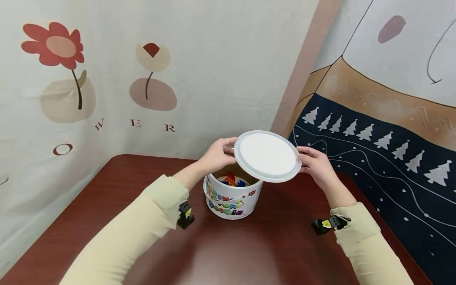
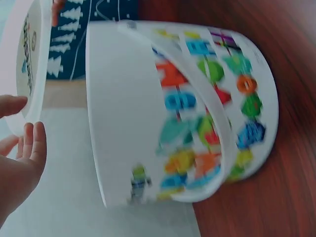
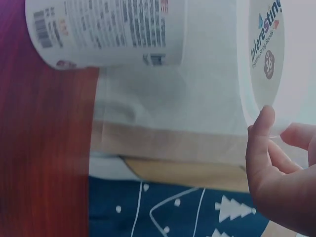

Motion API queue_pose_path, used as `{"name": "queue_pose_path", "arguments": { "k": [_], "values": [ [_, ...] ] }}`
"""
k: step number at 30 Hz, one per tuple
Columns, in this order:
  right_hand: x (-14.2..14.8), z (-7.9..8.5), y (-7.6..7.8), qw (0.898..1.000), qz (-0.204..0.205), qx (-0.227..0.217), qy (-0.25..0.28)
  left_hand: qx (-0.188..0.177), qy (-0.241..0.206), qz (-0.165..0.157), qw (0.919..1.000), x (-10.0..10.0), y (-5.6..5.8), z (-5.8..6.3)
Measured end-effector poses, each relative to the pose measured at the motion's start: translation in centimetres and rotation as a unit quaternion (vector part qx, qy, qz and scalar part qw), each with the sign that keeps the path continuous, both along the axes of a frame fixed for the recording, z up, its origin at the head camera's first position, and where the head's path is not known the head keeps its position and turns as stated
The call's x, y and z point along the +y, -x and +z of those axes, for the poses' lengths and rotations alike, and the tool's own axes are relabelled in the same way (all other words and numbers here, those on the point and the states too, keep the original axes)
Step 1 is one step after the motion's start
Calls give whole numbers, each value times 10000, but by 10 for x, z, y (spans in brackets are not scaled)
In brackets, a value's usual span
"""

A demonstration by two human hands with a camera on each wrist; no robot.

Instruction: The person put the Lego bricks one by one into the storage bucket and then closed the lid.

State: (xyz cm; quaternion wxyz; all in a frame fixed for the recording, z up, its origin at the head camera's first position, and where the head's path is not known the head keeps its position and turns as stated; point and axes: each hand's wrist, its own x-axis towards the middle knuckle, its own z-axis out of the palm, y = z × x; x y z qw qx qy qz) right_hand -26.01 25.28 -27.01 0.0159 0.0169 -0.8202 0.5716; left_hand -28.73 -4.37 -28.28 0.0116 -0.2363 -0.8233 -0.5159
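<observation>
A round white lid (image 1: 268, 154) is held tilted above and to the right of a white bucket (image 1: 233, 204). My left hand (image 1: 218, 155) pinches the lid's left edge, and my right hand (image 1: 316, 163) pinches its right edge. Printed lettering shows on the lid's other face (image 3: 266, 49) in the right wrist view. Red, orange and blue pieces (image 1: 233, 180) lie inside the bucket, partly hidden by its rim and the lid. Colourful pictures cover the bucket's side, and its white handle (image 2: 222, 118) hangs down against it in the left wrist view.
The bucket stands on a dark red-brown table (image 1: 228, 245). Behind it hangs a pale cloth (image 1: 213, 71) with flowers and letters. A dark blue cloth with white trees (image 1: 356, 158) hangs along the right side.
</observation>
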Motion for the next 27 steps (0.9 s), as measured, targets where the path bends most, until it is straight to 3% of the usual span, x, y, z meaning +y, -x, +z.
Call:
{"name": "queue_pose_path", "arguments": {
  "k": [11,15,22,27],
  "values": [
    [-28,-2,7,9966,606,329,461,26,283,95,9996,-47,1,-3],
    [-33,-4,10,9938,822,712,251,194,346,279,9988,-57,1,-1],
    [-45,0,15,9837,257,1737,-392,1241,589,931,9861,-58,-1,9],
    [-55,4,17,9843,40,1726,-378,1293,303,1425,9808,-53,-4,14]
  ]
}}
